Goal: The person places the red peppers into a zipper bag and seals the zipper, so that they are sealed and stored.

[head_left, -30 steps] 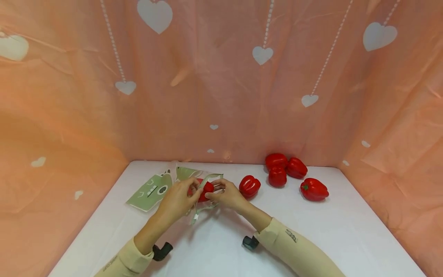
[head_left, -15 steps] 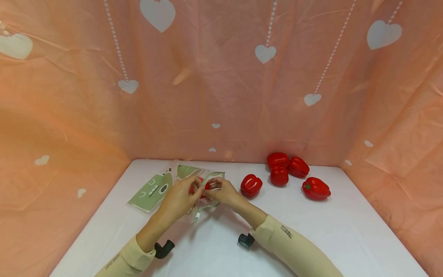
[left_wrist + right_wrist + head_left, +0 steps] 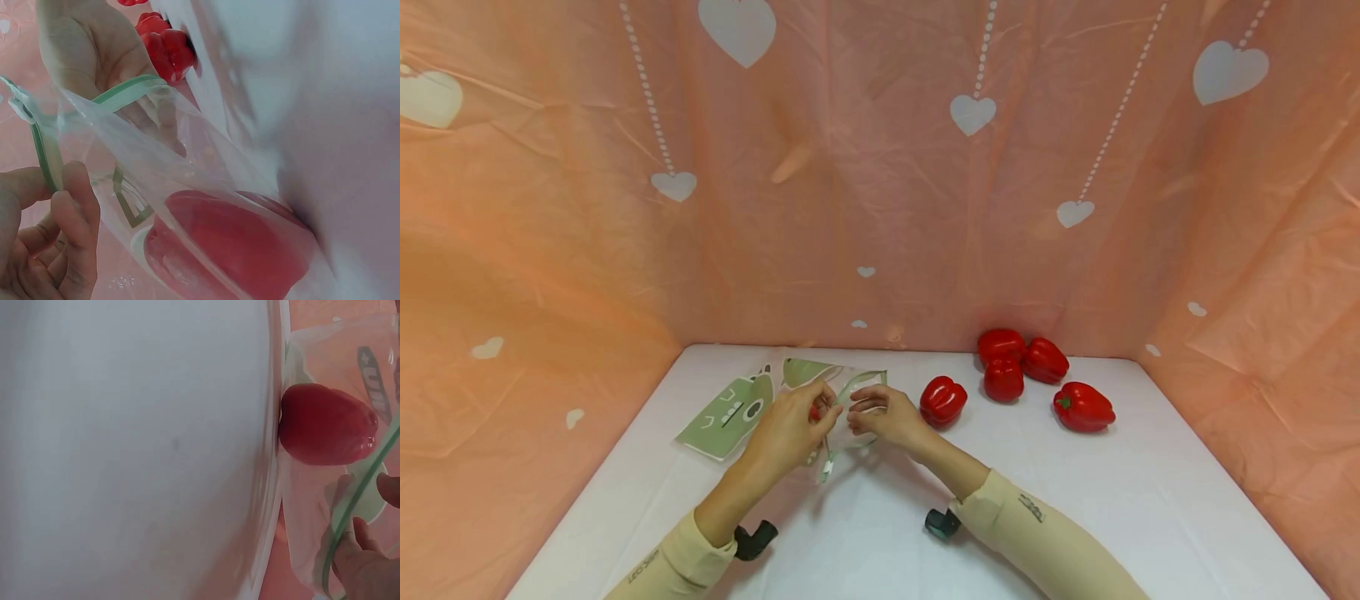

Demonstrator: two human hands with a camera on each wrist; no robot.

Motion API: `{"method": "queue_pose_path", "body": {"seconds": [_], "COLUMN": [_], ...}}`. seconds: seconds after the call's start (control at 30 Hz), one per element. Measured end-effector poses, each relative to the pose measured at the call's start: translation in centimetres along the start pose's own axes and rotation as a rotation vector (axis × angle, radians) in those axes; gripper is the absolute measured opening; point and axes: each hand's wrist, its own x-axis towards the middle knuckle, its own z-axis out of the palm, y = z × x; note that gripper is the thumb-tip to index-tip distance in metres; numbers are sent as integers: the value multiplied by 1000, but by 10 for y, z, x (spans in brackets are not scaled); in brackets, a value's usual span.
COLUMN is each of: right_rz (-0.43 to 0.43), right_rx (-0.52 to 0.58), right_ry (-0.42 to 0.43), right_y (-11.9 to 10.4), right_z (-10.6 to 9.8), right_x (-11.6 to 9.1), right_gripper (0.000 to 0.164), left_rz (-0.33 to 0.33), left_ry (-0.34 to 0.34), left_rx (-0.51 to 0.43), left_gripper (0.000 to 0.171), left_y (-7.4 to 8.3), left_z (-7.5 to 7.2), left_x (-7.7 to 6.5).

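A clear zip bag (image 3: pixel 859 429) with a green zip edge lies on the table, holding a red bell pepper (image 3: pixel 231 247). My left hand (image 3: pixel 788 423) pinches the zip edge at the bag's mouth, seen from close up in the left wrist view. At the mouth's other side is my right hand (image 3: pixel 891 417), fingers loosely bent and holding nothing; some of them show behind the clear film in the left wrist view. In the right wrist view the bell pepper (image 3: pixel 328 425) lies inside the film, apart from the right fingers (image 3: pixel 359 565).
Left of the hands lies a green cartoon-printed bag panel (image 3: pixel 726 417). One red bell pepper (image 3: pixel 944 402) sits just right of my right hand. Three more form a cluster (image 3: pixel 1003 380) at the back right, and another bell pepper (image 3: pixel 1084 407) lies farther right.
My right hand has let go of the bell pepper, which went leftward into the bag, and has drawn slightly back right. My left hand keeps its pinch on the zip edge.
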Motion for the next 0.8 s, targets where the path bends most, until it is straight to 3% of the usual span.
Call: {"method": "queue_pose_path", "body": {"seconds": [0.3,0.8], "right_rz": [-47,-214], "right_rx": [-119,-324], "right_ry": [7,20], "right_y": [-5,-8], "right_z": [-16,-60], "right_x": [-14,-34], "right_gripper": [40,40], "left_rz": [-6,3], "left_ry": [-12,-14], "left_rx": [19,22], "left_gripper": [11,11], "left_y": [-1,-2], "left_z": [2,3], "left_x": [0,0]}}
